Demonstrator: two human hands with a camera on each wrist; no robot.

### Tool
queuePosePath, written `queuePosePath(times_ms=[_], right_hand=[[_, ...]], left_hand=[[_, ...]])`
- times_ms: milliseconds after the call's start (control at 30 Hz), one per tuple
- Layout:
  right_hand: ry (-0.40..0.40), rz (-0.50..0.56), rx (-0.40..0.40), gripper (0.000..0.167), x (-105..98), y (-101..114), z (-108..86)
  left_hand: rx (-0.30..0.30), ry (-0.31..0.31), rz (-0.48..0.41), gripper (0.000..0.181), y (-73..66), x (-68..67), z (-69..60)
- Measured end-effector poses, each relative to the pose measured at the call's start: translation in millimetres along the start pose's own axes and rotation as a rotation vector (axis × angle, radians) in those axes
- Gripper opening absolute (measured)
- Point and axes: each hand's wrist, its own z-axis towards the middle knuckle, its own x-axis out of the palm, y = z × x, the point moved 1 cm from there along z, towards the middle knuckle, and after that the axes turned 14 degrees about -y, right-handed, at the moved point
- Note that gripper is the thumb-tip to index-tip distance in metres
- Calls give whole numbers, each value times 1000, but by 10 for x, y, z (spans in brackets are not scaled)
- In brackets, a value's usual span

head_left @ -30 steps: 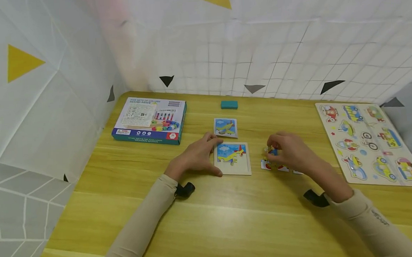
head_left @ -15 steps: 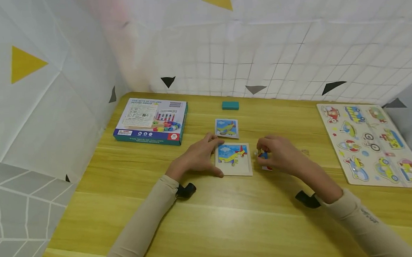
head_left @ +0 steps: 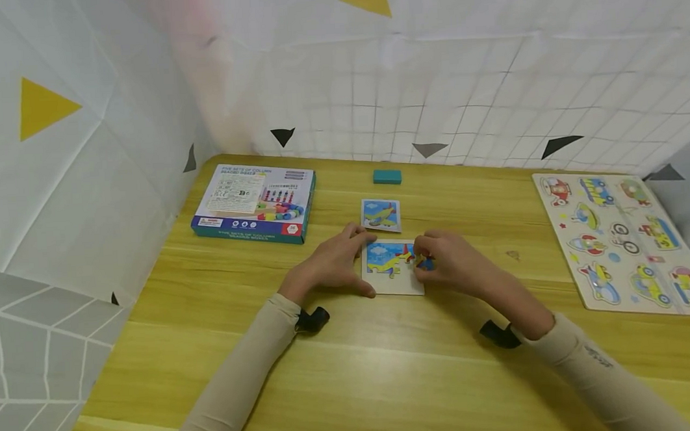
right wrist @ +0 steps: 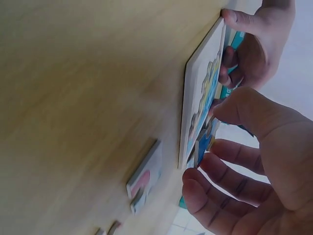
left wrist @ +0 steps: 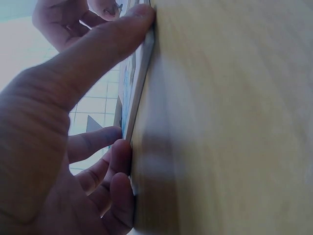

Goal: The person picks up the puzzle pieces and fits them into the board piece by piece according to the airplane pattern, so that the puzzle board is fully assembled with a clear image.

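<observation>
**Right hand [head_left: 455,262] pinches a small, flat, partly blue jigsaw piece [right wrist: 208,139] at a square, pale wooden puzzle tray [head_left: 394,286]**

The puzzle tray lies flat on a yellowish wood-grain table [head_left: 359,371], between the person's two hands. Fitted pieces across its upper part show a yellow aeroplane with a red tail against blue sky; bare wood shows along the lower part.

The right hand grasps the jigsaw piece between thumb and fingertips, at the tray's right side. Whether the piece touches the tray cannot be told. The left hand [head_left: 338,261] grips the tray's left side, thumb at the near corner and forefinger by the far one.

In the right wrist view, a loose flat piece in white and red [right wrist: 145,176] lies on the table near the tray, with parts of others at the bottom edge of that view.

Just beyond the tray lies a small square card printed with a yellow aeroplane [head_left: 381,215], and farther back a teal rectangular block [head_left: 386,176]. Back and to the left lies a flat cardboard box with teal sides [head_left: 253,204], its top printed with coloured beads. Well to the right is a large pale wooden board [head_left: 608,216] bearing colourful vehicle shapes. Both forearms wear beige sleeves [head_left: 230,378].
</observation>
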Motion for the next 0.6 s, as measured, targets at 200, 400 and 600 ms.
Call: queuePosePath(times_ms=[200, 400, 600], right_hand=[[27, 12, 21, 19, 42, 48, 28], [37, 18, -2, 19, 76, 85, 54], [46, 17, -20, 19, 105, 109, 87]], left_hand=[[3, 3, 0, 108, 6, 1, 3], [-5, 5, -2, 108, 6, 6, 8], [2, 0, 1, 108, 4, -3, 4]])
